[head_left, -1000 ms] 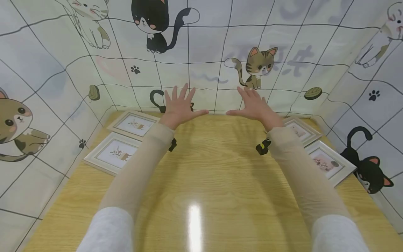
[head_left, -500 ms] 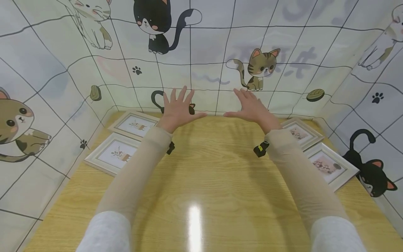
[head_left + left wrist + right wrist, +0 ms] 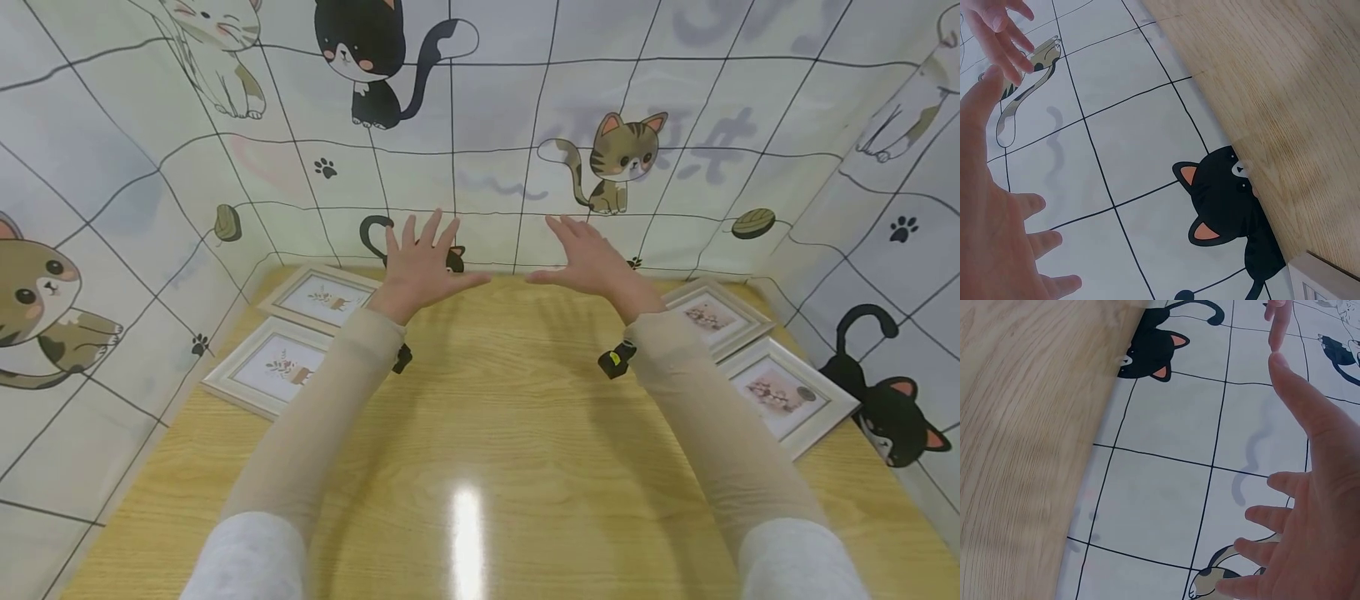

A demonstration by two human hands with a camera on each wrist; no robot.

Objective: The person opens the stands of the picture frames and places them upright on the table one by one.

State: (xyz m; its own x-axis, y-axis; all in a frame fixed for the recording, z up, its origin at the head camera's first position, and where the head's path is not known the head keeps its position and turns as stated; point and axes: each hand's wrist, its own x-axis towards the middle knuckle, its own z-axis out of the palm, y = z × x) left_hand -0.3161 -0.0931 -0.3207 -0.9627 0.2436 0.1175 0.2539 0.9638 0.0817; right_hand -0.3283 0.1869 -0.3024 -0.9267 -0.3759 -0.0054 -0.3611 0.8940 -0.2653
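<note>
My left hand (image 3: 417, 271) is held out above the far part of the table, fingers spread and thumb pointing right, holding nothing. Opposite it, my right hand (image 3: 592, 265) also has straight fingers, its thumb pointing left, and nothing in it. A gap separates the two thumbs in the head view. In the left wrist view, the left hand (image 3: 991, 206) shows its thumb and fingers stretched out before the patterned wall. The right wrist view shows the right hand (image 3: 1329, 469) likewise with its fingers extended.
Two picture frames lie at left, a beige one (image 3: 279, 293) behind a white one (image 3: 225, 367); two more, beige (image 3: 752, 314) and white (image 3: 828, 400), lie at right. A cat-printed wall covering (image 3: 495, 108) surrounds the wooden table (image 3: 480, 417). Black devices (image 3: 617, 360) sit at my wrists.
Both hands have moved slightly down and left in the head view, the right one more. The fingers stay spread, and the picture frames keep their places on the table.
</note>
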